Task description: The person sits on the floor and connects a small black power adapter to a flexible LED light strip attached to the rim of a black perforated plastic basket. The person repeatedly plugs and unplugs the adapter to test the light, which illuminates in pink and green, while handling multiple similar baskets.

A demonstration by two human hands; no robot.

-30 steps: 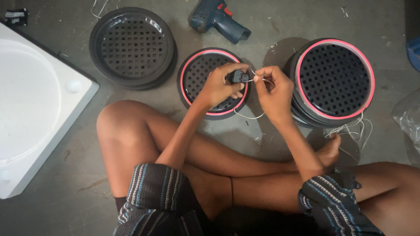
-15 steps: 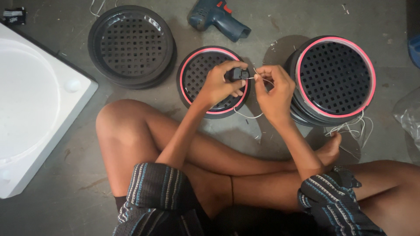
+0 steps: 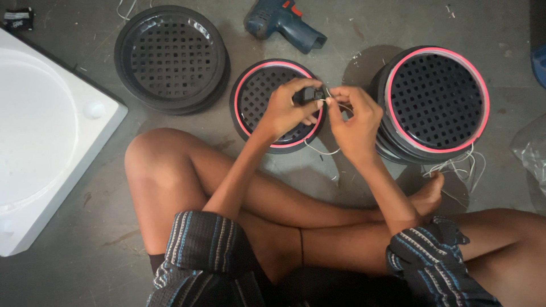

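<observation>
Down on the grey concrete floor (image 3: 352,34), the left hand (image 3: 284,111) has its fingers clamped round a small black plastic part (image 3: 310,95), held up over the pink-rimmed black grille disc (image 3: 256,94) so it's close to the eyes, probably. Right hand (image 3: 355,122) pinches a thin white wire (image 3: 329,101) right against it. Stacked perforated discs (image 3: 435,102) and a blue drill (image 3: 284,23) sit within reach.

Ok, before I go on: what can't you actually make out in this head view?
- Small black part: mostly covered by the left hand; its shape is unclear.
- White wire: too thin to tell how the right hand fingers pinch it.
- Blue thing: cut off by the right edge.
- Clear plastic bag: cut off by the right edge.
</observation>
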